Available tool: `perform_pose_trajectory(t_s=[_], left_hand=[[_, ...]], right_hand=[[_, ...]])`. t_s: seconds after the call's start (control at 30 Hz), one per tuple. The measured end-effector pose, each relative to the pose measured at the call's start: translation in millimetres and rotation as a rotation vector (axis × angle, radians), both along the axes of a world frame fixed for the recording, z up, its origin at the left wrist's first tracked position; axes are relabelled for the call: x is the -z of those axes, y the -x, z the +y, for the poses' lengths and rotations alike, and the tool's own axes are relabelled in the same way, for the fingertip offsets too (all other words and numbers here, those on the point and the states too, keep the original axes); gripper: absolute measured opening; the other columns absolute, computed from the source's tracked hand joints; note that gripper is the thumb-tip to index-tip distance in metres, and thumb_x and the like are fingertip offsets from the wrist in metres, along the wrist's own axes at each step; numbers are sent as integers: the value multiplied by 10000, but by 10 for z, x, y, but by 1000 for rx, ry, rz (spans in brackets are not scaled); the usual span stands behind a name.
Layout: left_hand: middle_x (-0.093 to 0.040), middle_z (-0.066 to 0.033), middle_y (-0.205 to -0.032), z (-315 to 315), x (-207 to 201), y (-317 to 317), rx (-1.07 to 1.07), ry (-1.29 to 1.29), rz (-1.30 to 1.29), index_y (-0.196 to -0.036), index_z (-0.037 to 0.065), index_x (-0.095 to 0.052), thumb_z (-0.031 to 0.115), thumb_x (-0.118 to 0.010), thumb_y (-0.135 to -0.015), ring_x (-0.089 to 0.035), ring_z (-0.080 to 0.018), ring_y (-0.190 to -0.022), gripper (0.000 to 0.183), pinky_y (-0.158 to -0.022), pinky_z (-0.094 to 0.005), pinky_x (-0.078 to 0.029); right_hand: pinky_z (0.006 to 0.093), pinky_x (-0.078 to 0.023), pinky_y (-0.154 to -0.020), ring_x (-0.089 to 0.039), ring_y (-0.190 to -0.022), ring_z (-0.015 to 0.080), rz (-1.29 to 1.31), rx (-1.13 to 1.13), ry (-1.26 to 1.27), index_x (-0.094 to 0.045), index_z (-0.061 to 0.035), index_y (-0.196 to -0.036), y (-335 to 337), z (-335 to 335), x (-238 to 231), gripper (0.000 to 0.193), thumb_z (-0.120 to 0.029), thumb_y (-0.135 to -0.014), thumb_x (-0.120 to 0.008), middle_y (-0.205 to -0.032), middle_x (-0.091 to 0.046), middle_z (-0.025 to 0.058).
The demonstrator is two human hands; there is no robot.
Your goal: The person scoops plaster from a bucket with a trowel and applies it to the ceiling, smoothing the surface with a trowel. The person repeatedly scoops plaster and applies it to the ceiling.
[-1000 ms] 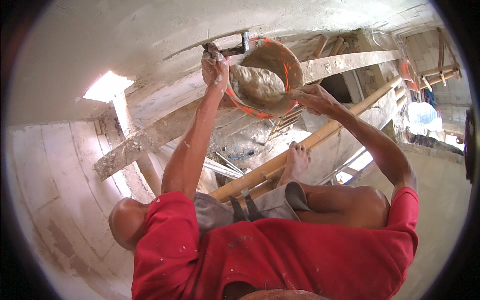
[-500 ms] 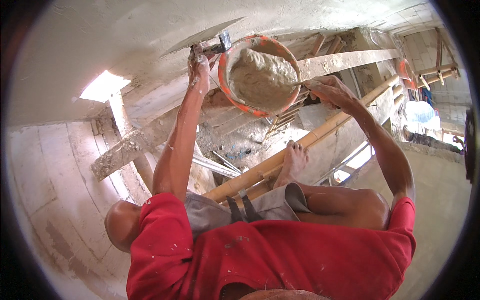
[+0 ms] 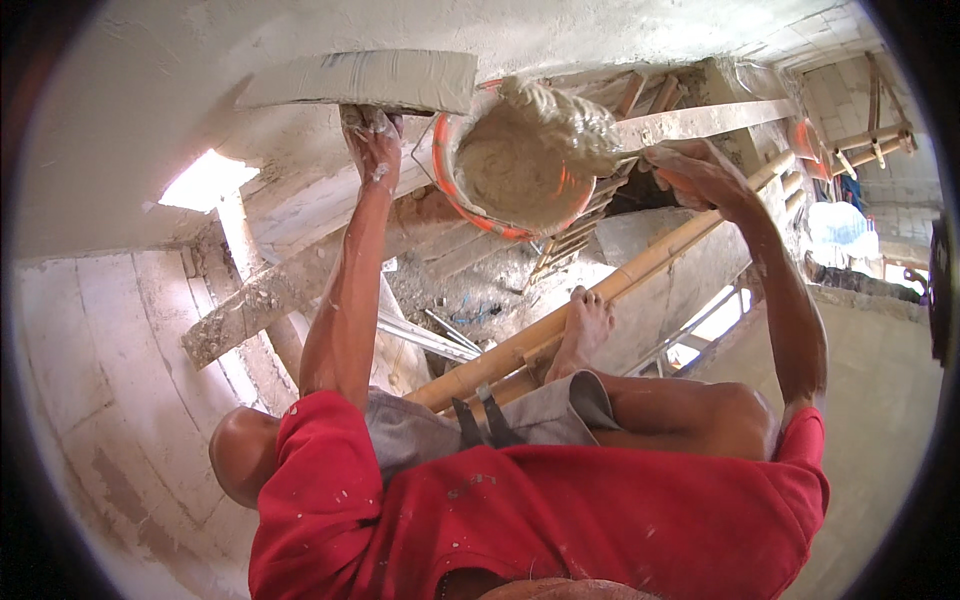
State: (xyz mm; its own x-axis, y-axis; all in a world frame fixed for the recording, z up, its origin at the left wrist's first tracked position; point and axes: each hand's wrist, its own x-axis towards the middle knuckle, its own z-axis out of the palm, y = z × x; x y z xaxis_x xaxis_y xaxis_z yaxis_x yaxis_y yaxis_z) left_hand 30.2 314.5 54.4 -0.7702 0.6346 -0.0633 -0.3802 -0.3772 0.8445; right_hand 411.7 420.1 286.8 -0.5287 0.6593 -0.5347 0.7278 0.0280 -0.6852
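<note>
Held up before the wall is a plastering trowel, its long blade smeared with grey plaster. My left hand is closed round its handle, which is mostly hidden behind the blade. To the right, my right hand grips a small trowel by its handle. A thick heap of wet mortar covers that trowel's blade, above the right rim of an orange bucket. More mortar lies inside the bucket.
My bare foot rests by a bamboo pole. A rough plank lies left, and another wooden beam runs behind the bucket. The floor shows far below, with a ladder. Another orange bucket hangs right.
My right hand has lifted the small trowel up and right, raising a heap of mortar out of the bucket. My left hand has shifted slightly left and turned the plastering trowel, showing its smeared face.
</note>
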Motion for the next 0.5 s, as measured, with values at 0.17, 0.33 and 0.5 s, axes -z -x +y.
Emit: perform_pose_trajectory(t_s=[0.17, 0.33, 0.5], left_hand=[[-573, -24, -1070, -140, -204, -273, 51, -18, 294, -1167, 123, -486, 158, -587, -901, -560, -133, -913, 287, -712, -277, -493], [-557, -37, -1098, -143, -635, -784, 329, -154, 240, -1209, 72, -457, 241, -575, -905, -562, -148, -930, 367, -702, -283, -507], [-554, -16, -1090, -110, -592, -1244, 419, -244, -285, -1223, 136, -469, 576, -532, -866, -541, -149, -925, 570, -659, -313, -464]], right_hand=[[214, -237, -335, -355, -391, 22, 56, -10, -41, -655, -55, -916, 142, -86, -531, 409, -455, -886, -572, -619, -501, -21], [186, -270, -349, -391, -440, 10, 201, -138, -51, -603, -45, -905, 491, -209, -646, 339, -379, -911, -552, -655, -497, -15], [311, -428, -544, -503, -574, 142, 1, -261, -320, -594, 2, -959, 910, -486, -782, 281, -259, -937, -493, -697, -551, 46]])
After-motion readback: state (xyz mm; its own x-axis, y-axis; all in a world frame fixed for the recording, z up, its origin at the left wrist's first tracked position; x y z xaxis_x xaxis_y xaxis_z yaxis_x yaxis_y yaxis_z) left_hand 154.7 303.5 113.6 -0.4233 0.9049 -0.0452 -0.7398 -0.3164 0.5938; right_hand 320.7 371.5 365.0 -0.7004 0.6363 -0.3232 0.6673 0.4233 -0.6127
